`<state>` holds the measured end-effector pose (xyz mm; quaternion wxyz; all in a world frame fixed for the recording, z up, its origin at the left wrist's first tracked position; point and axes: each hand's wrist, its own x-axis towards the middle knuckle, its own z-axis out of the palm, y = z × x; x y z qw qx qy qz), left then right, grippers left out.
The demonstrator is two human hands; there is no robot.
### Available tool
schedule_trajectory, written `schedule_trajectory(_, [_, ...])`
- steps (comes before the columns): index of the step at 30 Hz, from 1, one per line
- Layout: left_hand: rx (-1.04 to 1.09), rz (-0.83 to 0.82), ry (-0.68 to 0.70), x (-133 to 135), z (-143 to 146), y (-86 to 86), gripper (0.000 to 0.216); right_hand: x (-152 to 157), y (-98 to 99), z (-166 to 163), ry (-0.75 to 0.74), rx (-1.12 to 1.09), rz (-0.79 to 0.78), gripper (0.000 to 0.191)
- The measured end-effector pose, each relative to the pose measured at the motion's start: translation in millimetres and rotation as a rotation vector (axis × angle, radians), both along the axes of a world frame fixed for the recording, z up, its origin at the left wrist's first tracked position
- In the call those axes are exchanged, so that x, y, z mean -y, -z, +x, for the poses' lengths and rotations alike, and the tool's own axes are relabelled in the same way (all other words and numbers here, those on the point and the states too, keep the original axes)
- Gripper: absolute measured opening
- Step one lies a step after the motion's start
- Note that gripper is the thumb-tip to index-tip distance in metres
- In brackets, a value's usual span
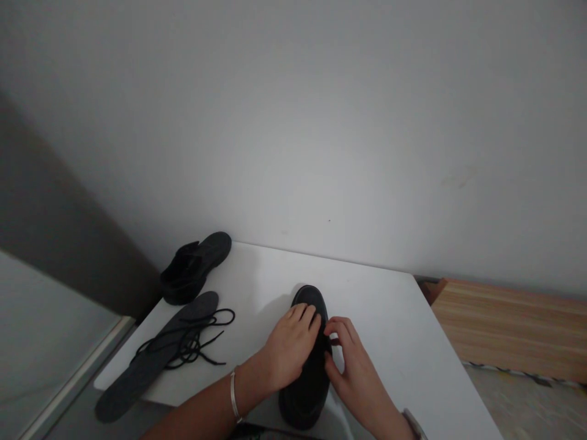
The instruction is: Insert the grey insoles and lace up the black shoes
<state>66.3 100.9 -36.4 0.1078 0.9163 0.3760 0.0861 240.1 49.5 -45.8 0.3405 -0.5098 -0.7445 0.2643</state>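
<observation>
A black shoe (306, 400) lies on the white table in front of me, its toe pointing away toward the wall. My left hand (293, 345) is laid over its upper from the left, fingers curled across it and holding it. At the shoe's right side is my right hand (346, 354), fingers bent and thumb apart, the tips touching the shoe's edge. Any small thing between those fingertips is too dark to make out. To the left, a loose tangle of black shoelace (190, 348) rests over a dark grey insole (137, 382).
A second black shoe (197, 269) sits at the table's back left corner. The white table (367, 293) stands against a pale wall (321, 134). Right of it and lower is a wood-grain board (513, 330). The insole's near end sticks out past the table edge.
</observation>
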Motion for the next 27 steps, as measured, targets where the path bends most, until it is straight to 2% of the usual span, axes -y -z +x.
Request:
schedule_trajectory(5, [0.057,0.013,0.035,-1,-11,-7.5,0.05,1,-3.2,3,-0.002,0.006,0.051,0.036])
schedule_trajectory(9, [0.098,0.029,0.044,-4,-15,-4.7,0.032,8,-12.2,-1,0.046,-0.032,0.163,0.02])
schedule_trajectory(11, [0.112,0.035,0.043,-7,-14,-2.6,0.022,11,-17.1,-7,-0.044,-0.024,0.188,0.019])
schedule_trajectory(13, [0.121,0.036,0.036,-10,-13,-1.9,0.018,13,-22.1,-15,-0.194,0.074,0.122,0.022])
schedule_trajectory(15, [0.124,0.035,0.017,-15,-10,-2.9,0.018,13,-27.9,-24,-0.289,0.255,-0.044,0.024])
schedule_trajectory(17, [0.126,0.031,-0.024,-18,-7,-4.7,0.018,9,-34.1,-32,-0.302,0.465,-0.239,0.027])
schedule_trajectory(19, [0.137,0.026,-0.085,-22,-4,-6.0,0.016,3,-39.4,-40,-0.296,0.623,-0.371,0.028])
schedule_trajectory(21, [0.158,0.022,-0.15,-24,0,-6.1,0.015,-3,-42.5,-48,-0.313,0.715,-0.411,0.029])
schedule_trajectory(27, [0.229,0.009,-0.271,-25,9,-3.3,0.014,-17,-43.3,-64,-0.411,0.868,-0.367,0.036])
